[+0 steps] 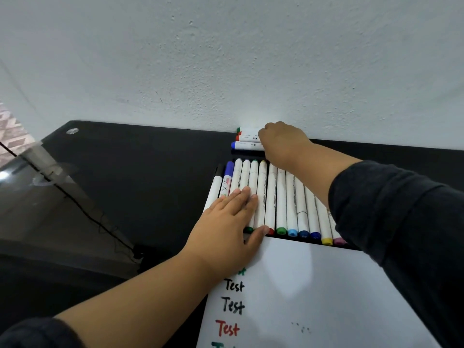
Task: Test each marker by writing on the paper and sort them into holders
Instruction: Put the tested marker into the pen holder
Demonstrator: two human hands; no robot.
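A row of several white markers (281, 199) with coloured caps lies side by side in a black holder on the dark desk. My left hand (231, 227) lies flat with straight fingers over the left markers of that row. Behind them, by the wall, three short markers (247, 140) with green, red and blue caps are stacked on a second black holder (247, 152). My right hand (283, 144) is curled over their right ends; which one it grips is hidden. The white paper (313, 292) in front carries "Test" written in black, red and green.
The dark glass desk (150, 177) meets a pale wall (226, 59) at the back. A thin cable (82, 209) runs under the glass at the left. A round metal fitting (72, 131) sits at the desk's back left corner.
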